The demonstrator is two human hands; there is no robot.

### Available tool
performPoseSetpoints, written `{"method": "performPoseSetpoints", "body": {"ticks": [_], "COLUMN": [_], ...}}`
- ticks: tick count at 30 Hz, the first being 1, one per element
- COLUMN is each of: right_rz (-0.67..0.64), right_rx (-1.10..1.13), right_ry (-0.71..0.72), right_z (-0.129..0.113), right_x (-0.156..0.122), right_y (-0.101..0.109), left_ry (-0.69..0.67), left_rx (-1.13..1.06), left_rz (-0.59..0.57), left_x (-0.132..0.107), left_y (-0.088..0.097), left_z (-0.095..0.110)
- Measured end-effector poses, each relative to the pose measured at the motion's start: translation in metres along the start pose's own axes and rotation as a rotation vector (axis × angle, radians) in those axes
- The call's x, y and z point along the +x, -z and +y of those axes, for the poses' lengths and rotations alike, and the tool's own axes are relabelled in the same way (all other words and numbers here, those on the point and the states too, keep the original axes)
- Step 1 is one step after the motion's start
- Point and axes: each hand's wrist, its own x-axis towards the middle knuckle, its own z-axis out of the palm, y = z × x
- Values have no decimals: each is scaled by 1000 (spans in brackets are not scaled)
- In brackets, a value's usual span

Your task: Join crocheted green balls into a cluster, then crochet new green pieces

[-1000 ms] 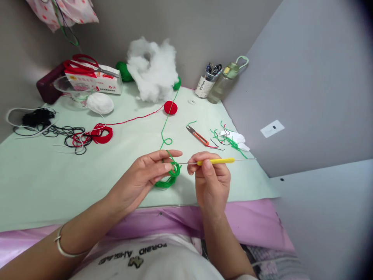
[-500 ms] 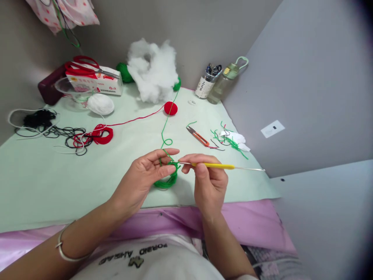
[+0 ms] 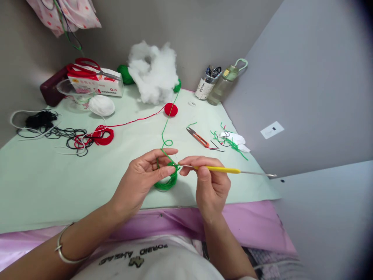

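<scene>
My left hand point(image 3: 142, 175) pinches a ring of green yarn point(image 3: 166, 184) between thumb and fingers. A green strand point(image 3: 165, 128) runs from that hand past a small loop on the cloth and up toward the back. My right hand point(image 3: 211, 184) grips a crochet hook point(image 3: 223, 170) with a yellow handle and metal ends. The hook's left tip meets the green yarn beside my left thumb; its other end points right, over the table edge. Whether a stitch sits on the tip is too small to tell.
Orange thread snips point(image 3: 198, 138) and yarn scraps point(image 3: 231, 142) lie to the right. Behind stand white stuffing point(image 3: 153, 74), a red disc point(image 3: 171, 109), a pen cup point(image 3: 205, 85) and a bottle point(image 3: 224, 83). Leftward are white yarn point(image 3: 101, 105), tangled black yarn point(image 3: 40, 119) and red scissors point(image 3: 87, 68).
The crochet hook has shifted slightly right and tilted, its right end now lower. My right hand moved a little right and down with it. My left hand stays nearly in place.
</scene>
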Motion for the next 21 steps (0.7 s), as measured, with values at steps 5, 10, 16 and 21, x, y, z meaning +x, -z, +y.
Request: {"method": "performPoseSetpoints", "body": {"ticks": [5,10,16,21], "right_rz": [-11,-84,-197,-150], "right_rx": [-61,-160,-345,-608], "right_ry": [80,151,264,456], "right_z": [-2,-5,-6,0], "right_x": [0,0,-4,-14], "right_y": [-1,2,5,-6], "left_ry": [-22,-73,-246,-328], "left_rx": [41,110,296,308], "left_rz": [-7,11,123,188], "left_x": [0,-1,-5,-4], "left_y": [1,1,-2,-4], "left_z": [-1,-1,2,2]}}
